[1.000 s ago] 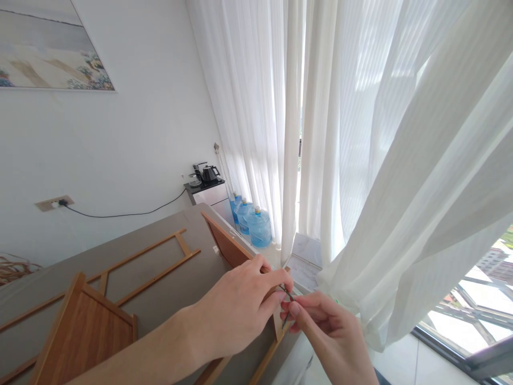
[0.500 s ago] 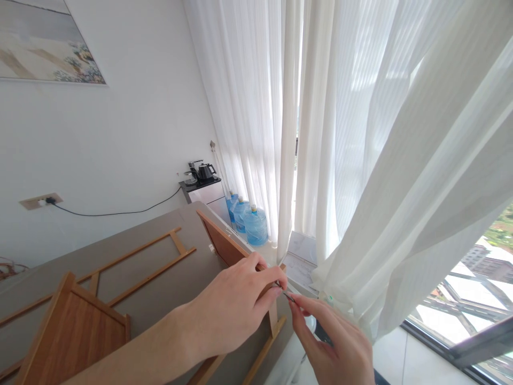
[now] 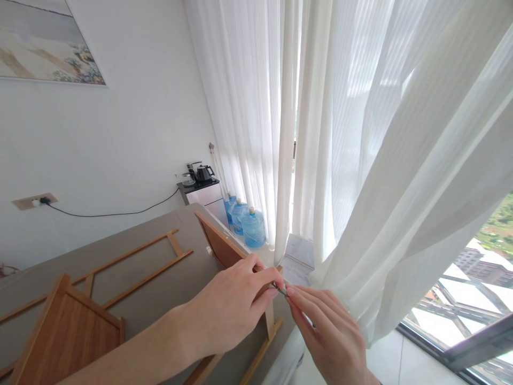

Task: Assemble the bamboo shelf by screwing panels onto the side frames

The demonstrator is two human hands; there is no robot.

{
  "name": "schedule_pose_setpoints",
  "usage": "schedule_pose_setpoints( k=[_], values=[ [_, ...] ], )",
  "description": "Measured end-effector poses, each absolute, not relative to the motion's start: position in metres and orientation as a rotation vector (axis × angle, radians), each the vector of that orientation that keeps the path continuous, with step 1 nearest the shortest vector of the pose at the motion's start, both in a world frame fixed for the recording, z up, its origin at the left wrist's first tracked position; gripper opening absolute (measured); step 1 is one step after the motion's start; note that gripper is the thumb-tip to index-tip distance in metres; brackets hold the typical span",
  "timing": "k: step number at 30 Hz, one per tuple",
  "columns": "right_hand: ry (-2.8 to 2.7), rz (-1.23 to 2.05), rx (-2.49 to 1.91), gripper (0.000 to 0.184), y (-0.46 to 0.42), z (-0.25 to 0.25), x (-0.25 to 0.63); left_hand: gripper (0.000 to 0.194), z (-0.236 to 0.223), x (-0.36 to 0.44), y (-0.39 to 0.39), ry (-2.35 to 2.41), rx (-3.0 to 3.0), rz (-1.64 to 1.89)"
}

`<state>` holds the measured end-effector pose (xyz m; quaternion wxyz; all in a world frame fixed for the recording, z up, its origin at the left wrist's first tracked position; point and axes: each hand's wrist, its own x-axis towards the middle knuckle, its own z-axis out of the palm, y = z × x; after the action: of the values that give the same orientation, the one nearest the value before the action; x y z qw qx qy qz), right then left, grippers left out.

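Observation:
My left hand (image 3: 240,299) is closed at the corner of a wooden panel (image 3: 218,240), thumb and forefinger pinching one end of a thin grey metal rod (image 3: 281,291). From the right, my right hand (image 3: 328,329) pinches the rod's other end between thumb and fingertips. Most of the rod is hidden by fingers, so its exact kind is unclear. The panel stands tilted on a grey tabletop (image 3: 160,291), with light wooden legs (image 3: 262,350) below my left hand.
A slatted wooden piece (image 3: 86,326) and a ladder-like wooden frame (image 3: 136,243) lie on the tabletop at left. Beyond the far edge are blue water bottles (image 3: 253,230) and a cabinet with a black kettle (image 3: 205,172). White curtains (image 3: 352,133) hang close on the right.
My right hand has turned and shifted slightly up and left, its fingers straighter and closer together on the rod. My left hand keeps its pinch. The view has shifted slightly.

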<state>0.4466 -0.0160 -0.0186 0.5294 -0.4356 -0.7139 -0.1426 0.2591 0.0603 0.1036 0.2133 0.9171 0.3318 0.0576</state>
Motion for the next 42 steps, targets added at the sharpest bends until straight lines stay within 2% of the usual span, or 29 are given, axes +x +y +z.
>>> schedule_pose_setpoints(
  k=[7, 9, 13, 16, 19, 24, 27, 31, 34, 42],
  values=[
    [-1.765, -0.353, -0.997, 0.047, -0.015, -0.016, 0.452, 0.030, 0.102, 0.258, 0.062, 0.904, 2.554, 0.169],
    [-1.736, -0.276, -1.008, 0.040, -0.015, -0.013, 0.450, 0.029, 0.101, 0.258, 0.063, 0.904, 2.547, 0.172],
    [-1.539, 0.086, -1.132, 0.008, -0.014, -0.006, 0.440, 0.028, 0.101, 0.257, 0.062, 0.893, 2.558, 0.179],
    [-1.359, 0.475, -1.151, 0.027, -0.014, -0.001, 0.431, 0.028, 0.103, 0.258, 0.062, 0.886, 2.560, 0.166],
    [-1.238, 0.687, -1.089, 0.045, -0.014, 0.007, 0.424, 0.027, 0.105, 0.258, 0.062, 0.884, 2.546, 0.137],
    [-1.237, 0.919, -1.033, 0.048, -0.015, 0.010, 0.419, 0.027, 0.105, 0.259, 0.063, 0.869, 2.529, 0.141],
    [-1.286, 0.778, -1.085, 0.033, -0.019, 0.002, 0.420, 0.030, 0.105, 0.258, 0.062, 0.887, 2.518, 0.139],
    [-1.477, 0.093, -1.192, 0.005, -0.023, -0.010, 0.427, 0.033, 0.104, 0.257, 0.061, 0.906, 2.497, 0.131],
    [-1.566, -0.135, -1.129, 0.014, -0.020, -0.013, 0.432, 0.033, 0.104, 0.257, 0.061, 0.907, 2.495, 0.137],
    [-1.705, -0.180, -1.072, 0.025, -0.012, -0.014, 0.443, 0.031, 0.100, 0.257, 0.062, 0.898, 2.490, 0.159]
  ],
)
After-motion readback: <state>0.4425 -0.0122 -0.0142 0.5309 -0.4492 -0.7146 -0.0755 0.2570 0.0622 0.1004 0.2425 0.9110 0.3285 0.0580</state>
